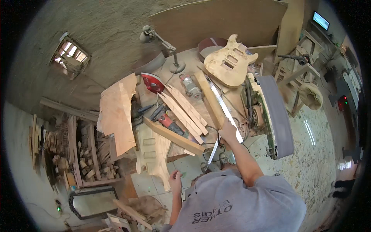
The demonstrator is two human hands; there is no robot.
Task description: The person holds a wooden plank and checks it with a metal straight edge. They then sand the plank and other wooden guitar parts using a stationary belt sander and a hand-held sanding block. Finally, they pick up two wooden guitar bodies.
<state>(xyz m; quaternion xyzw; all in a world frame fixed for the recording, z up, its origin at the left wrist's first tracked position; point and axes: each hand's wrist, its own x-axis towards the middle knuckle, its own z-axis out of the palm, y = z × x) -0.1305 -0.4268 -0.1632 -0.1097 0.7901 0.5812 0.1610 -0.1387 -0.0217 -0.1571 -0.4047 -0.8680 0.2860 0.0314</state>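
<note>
Over the near end of a long wooden beam [210,96], my right hand [228,132] is closed on a thin, pale metal strip [212,153] like a ruler, which slants down toward me. A long, shiny straight bar [225,103] lies along the beam's right side, passing beside that hand. My left hand [176,178] hangs low with its fingers loosely curled and nothing visible in them. Nearest to it is a pale wooden guitar body [152,149], jutting past the bench edge. Another guitar body [231,62], with cut-out cavities, lies at the back of the bench.
A red clothes iron [152,82], pointed wooden strips [185,112], a power tool [190,87] and a curved wood block [174,136] crowd the bench. A belt sander [275,116] stands at right, a desk lamp [176,63] behind. Offcuts fill a rack [91,152] at left.
</note>
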